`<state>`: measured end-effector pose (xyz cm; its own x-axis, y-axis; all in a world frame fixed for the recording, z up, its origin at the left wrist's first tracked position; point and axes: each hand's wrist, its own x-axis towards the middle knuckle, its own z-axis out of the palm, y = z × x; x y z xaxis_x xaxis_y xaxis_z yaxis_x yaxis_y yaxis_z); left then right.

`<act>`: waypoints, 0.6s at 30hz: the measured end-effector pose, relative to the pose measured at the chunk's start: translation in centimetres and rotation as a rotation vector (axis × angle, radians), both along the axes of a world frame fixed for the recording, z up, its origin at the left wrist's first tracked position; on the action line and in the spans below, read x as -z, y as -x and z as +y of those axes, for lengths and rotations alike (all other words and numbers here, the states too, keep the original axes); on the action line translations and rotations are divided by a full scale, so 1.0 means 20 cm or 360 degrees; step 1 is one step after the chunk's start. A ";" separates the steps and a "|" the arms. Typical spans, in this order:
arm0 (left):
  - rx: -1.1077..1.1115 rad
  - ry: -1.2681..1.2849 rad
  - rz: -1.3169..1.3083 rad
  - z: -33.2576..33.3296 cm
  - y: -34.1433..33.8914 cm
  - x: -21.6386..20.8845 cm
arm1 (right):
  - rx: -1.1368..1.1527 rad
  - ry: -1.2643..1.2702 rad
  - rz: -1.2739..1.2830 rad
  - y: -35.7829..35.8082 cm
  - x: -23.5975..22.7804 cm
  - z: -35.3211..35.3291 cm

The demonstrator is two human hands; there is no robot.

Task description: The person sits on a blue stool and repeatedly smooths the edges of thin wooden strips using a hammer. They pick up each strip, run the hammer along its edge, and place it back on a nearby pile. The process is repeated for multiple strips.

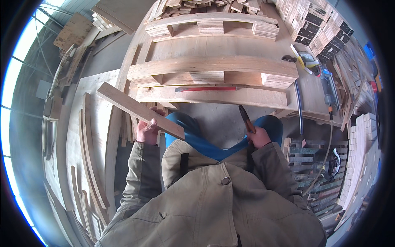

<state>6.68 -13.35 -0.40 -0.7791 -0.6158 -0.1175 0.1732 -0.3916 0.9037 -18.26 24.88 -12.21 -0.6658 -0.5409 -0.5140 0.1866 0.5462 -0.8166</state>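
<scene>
1. A timber-filled workshop is seen, with a wooden workbench (230,48) set across its middle.
2. A short wooden board (135,107) is clasped in the left hand (147,131), the thumb laid over it; it is held slanting, its far end toward the left and its near end over the left thigh.
3. A brown-handled tool (247,118) with a dark end is gripped in the closed right hand (260,138), pointed far; its exact kind cannot be told.
4. Just beyond the hands, a red bar (210,89) is laid along a plank (214,97).
5. Farther off, two block-and-plank beams are rested across the bench.
6. Offcuts (205,6) are heaped at the far end.
</scene>
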 end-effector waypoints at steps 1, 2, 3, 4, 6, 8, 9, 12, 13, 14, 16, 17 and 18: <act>-0.0048 0.0093 -0.0033 0.03 0.00 0.02 | 0.0001 0.0006 -0.0020 0.00 0.00 0.00; -0.0060 0.0256 -0.0135 0.05 0.00 0.02 | 0.0001 -0.0014 -0.0012 0.00 -0.01 0.00; -0.0050 0.0411 -0.0239 0.06 -0.01 0.01 | 0.0002 -0.0030 -0.0023 0.00 -0.01 0.00; -0.0046 0.0567 -0.0353 0.07 -0.01 0.00 | 0.0009 -0.0049 -0.0046 0.01 -0.01 0.00; -0.0098 0.0730 -0.0370 0.07 0.02 -0.02 | 0.0013 -0.0041 -0.0052 0.01 -0.02 -0.01; -0.0131 0.0810 -0.0381 0.07 0.03 -0.06 | 0.0012 -0.0046 -0.0068 0.01 -0.02 -0.01; -0.0083 0.0763 -0.0510 0.05 0.03 -0.08 | 0.0009 -0.0055 -0.0074 0.01 -0.02 -0.02; -0.0009 0.0579 -0.0471 0.05 0.02 -0.12 | 0.0007 -0.0064 -0.0092 0.01 -0.02 -0.02; -0.0014 0.0584 -0.0456 0.05 0.03 -0.13 | 0.0012 -0.0065 -0.0119 0.01 -0.01 -0.01; -0.0015 0.0584 -0.0451 0.05 0.03 -0.13 | 0.0013 -0.0066 -0.0091 0.01 -0.01 -0.01; -0.0029 0.0547 -0.0418 0.06 0.03 -0.12 | 0.0026 -0.0067 -0.0098 0.02 0.00 -0.01; -0.0041 0.0510 -0.0391 0.07 0.03 -0.12 | 0.0013 -0.0066 -0.0076 0.01 0.00 -0.01; -0.0046 0.0476 -0.0359 0.08 0.03 -0.12 | 0.0010 -0.0065 -0.0073 0.01 0.00 -0.01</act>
<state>6.17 -11.78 2.05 -0.7360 -0.6701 -0.0958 -0.0361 -0.1026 0.9941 -18.56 24.59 -12.24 -0.6443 -0.5148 -0.5655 0.2268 0.5775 -0.7842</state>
